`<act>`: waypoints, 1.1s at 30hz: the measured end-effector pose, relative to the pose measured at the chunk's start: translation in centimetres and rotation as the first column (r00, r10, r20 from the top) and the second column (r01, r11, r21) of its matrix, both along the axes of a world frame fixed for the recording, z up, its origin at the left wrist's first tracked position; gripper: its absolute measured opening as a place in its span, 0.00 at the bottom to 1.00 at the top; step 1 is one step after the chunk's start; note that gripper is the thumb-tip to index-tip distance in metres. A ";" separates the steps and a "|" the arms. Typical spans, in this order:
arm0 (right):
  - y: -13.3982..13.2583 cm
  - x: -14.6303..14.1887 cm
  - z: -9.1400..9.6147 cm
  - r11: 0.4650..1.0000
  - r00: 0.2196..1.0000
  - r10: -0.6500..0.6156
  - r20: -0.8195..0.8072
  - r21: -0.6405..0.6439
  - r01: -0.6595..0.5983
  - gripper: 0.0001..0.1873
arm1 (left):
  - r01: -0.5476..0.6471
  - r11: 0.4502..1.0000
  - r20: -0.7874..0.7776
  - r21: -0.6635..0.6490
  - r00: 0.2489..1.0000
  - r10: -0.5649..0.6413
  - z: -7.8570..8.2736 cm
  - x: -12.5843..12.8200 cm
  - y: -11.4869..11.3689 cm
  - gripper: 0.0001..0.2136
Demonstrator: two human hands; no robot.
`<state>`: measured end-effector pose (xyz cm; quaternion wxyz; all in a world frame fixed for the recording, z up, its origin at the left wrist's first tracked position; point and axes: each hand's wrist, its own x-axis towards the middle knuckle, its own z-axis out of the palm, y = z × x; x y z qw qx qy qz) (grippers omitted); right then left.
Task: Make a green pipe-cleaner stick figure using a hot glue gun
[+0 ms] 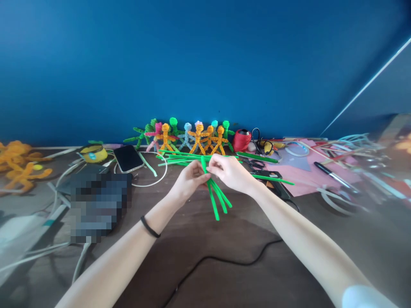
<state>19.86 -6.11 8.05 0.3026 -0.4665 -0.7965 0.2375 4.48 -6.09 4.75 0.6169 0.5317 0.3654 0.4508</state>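
At the near side of the tabletop (192, 282), a black cable (207, 257) curves across between the forearms; lifting the wrists a little would avoid dragging it. Beyond it, held above the tabletop, is a bundle of green stems (213, 201), its ends fanned toward the wearer. The left hand (189, 177) has its grip closed on the bundle where the strands meet; the right hand (231, 172) pinches there too, thumb and fingertips together. Work here probably goes best with the left pinch firm and the right making short, snug movements close to it, lest the strands splay.

Most room for the elbows is toward the wearer. Just past the knuckles, loose green stems (173, 161) limit forward reach, flanked by a phone (128, 158) and a pink sheet (300, 179). Farther back, small figures (199, 139) stand before the blue wall (205, 64).
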 end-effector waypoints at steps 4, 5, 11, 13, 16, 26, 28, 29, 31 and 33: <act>0.3 0.2 0.1 0.989 0.990 0.062 -0.130 -0.124 -0.079 0.09 | 0.012 0.978 -0.113 0.207 0.994 0.012 -0.1 -0.2 0.1 0.13; 0.4 0.2 0.0 0.982 0.983 0.084 -0.160 -0.154 -0.109 0.08 | 0.016 0.963 -0.163 0.270 0.986 0.030 0.0 -0.3 0.1 0.12; 0.6 0.5 0.4 0.928 0.943 0.123 -0.310 -0.299 -0.220 0.09 | 0.030 0.857 -0.378 0.514 0.905 0.195 0.5 -0.9 0.2 0.07; 0.5 0.7 0.6 0.906 0.929 0.115 -0.352 -0.347 -0.243 0.08 | 0.027 0.841 -0.373 0.540 0.903 0.211 0.7 -0.8 0.0 0.05; 0.5 0.8 0.8 0.865 0.900 0.108 -0.422 -0.407 -0.295 0.07 | -0.025 0.840 -0.310 0.541 0.923 0.227 0.9 -0.4 -0.4 0.04; 0.3 0.6 1.0 0.706 0.774 0.055 -0.631 -0.523 -0.477 0.07 | 0.001 0.510 -0.276 0.860 0.843 0.462 0.6 -0.9 -0.4 0.06; 0.3 0.5 0.9 0.676 0.775 0.045 -0.630 -0.552 -0.488 0.09 | 0.048 0.402 -0.262 0.914 0.828 0.496 0.5 -1.2 -0.1 0.07; 0.4 0.5 0.9 0.664 0.774 0.041 -0.632 -0.562 -0.494 0.09 | 0.058 0.372 -0.255 0.927 0.823 0.507 0.4 -1.3 0.0 0.07; 0.4 0.6 0.8 0.639 0.765 0.043 -0.643 -0.571 -0.516 0.10 | 0.064 0.345 -0.248 0.936 0.817 0.521 0.4 -1.4 0.2 0.07; 0.5 0.6 0.7 0.614 0.751 0.053 -0.659 -0.571 -0.545 0.10 | 0.063 0.340 -0.244 0.938 0.816 0.524 0.3 -1.4 0.2 0.07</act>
